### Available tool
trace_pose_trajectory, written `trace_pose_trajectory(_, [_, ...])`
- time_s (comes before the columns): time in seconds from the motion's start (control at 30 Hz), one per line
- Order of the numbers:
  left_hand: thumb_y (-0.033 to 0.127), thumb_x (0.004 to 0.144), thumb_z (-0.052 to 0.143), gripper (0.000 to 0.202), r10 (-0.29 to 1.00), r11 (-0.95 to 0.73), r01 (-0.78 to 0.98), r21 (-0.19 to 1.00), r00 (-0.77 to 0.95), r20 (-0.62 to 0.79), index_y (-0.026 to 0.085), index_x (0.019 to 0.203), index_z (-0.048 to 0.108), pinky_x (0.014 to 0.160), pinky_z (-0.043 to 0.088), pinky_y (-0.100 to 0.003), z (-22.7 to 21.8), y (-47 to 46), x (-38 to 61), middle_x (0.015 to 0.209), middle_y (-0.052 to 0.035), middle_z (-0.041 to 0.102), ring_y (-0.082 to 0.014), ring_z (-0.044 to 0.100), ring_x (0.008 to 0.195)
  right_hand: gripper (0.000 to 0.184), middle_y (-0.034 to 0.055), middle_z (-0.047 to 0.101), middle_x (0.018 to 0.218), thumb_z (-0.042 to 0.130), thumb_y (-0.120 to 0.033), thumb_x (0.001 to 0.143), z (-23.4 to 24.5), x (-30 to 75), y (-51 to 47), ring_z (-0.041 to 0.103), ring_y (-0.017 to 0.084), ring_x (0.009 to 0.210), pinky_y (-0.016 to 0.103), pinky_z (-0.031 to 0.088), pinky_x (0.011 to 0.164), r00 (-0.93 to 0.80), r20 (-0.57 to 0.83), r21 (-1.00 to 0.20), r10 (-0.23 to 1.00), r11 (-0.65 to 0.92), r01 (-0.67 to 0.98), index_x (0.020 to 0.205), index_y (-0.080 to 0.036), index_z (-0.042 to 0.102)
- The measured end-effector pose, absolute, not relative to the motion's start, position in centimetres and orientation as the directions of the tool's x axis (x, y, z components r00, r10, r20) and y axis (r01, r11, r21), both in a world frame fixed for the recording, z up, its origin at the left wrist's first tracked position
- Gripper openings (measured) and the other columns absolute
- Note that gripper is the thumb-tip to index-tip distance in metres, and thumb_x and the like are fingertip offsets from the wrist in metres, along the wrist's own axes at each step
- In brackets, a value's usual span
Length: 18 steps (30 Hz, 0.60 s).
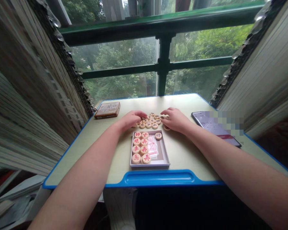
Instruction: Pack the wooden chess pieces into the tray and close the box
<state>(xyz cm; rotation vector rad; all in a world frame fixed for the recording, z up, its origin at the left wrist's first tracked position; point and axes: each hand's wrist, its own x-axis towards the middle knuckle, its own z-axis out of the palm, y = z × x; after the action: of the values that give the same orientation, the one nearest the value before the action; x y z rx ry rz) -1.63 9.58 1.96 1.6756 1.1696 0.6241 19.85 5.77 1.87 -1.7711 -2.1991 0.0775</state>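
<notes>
Round wooden Chinese chess pieces with dark characters (148,125) lie in a loose cluster on the table. At the left edge of the cluster, my left hand (132,118) rests with its fingers stretched over a few pieces. My right hand (175,119) reaches in from the other side, fingers apart, partly covering pieces beneath it. Closer to me lies a shallow box tray (166,153). Red-character pieces (144,149) fill its left side in two columns. One dark-character piece (158,136) sits in its upper right corner, beside a folded white sheet with red lines (153,147).
A patterned box lid (107,110) lies at the table's far left. To the right of my right hand is a phone (213,127). The pale table (86,153) has a blue rim and a blue front groove (158,178). Behind stands a green-framed window, with curtains on both sides.
</notes>
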Motion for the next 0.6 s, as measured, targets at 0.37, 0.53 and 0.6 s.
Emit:
trace_pose_trajectory(0.37, [0.016, 0.054, 0.049, 0.041, 0.914, -0.127, 0.415, 0.901, 0.402, -0.056, 0.013, 0.091, 0.066, 0.085, 0.048, -0.033, 2.0, 9.1, -1.0, 0.096, -0.0064, 0.067, -0.0215, 0.060, 0.093, 0.032, 0.0087, 0.067, 0.109, 0.050, -0.026, 0.085, 1.6, 19.2, 5.8, 0.055, 0.022, 0.106, 0.032, 0.041, 0.095, -0.382, 0.221, -0.303, 0.897, 0.436, 0.848, 0.111, -0.015, 0.066])
trace_pose_trajectory(0.53, [0.016, 0.056, 0.049, 0.036, 0.936, -0.185, 0.442, 0.878, 0.351, 0.021, 0.012, 0.087, 0.068, 0.081, 0.048, -0.031, 1.7, 9.3, -0.8, 0.089, -0.0057, 0.068, -0.0190, 0.060, 0.085, 0.029, 0.0060, 0.069, 0.102, 0.045, -0.016, 0.084, 1.5, 19.3, 5.8, 0.056, 0.021, 0.103, 0.031, 0.041, 0.094, -0.384, 0.241, -0.292, 0.891, 0.444, 0.847, 0.101, -0.018, 0.069])
trace_pose_trajectory(0.6, [0.018, 0.058, 0.049, 0.034, 0.941, -0.214, 0.448, 0.868, 0.334, 0.059, 0.013, 0.086, 0.068, 0.080, 0.048, -0.031, 1.5, 9.4, -0.7, 0.088, -0.0052, 0.068, -0.0183, 0.060, 0.083, 0.028, 0.0070, 0.069, 0.104, 0.046, -0.021, 0.086, 1.5, 19.1, 5.7, 0.055, 0.022, 0.104, 0.033, 0.040, 0.094, -0.380, 0.259, -0.280, 0.888, 0.445, 0.850, 0.104, -0.017, 0.068])
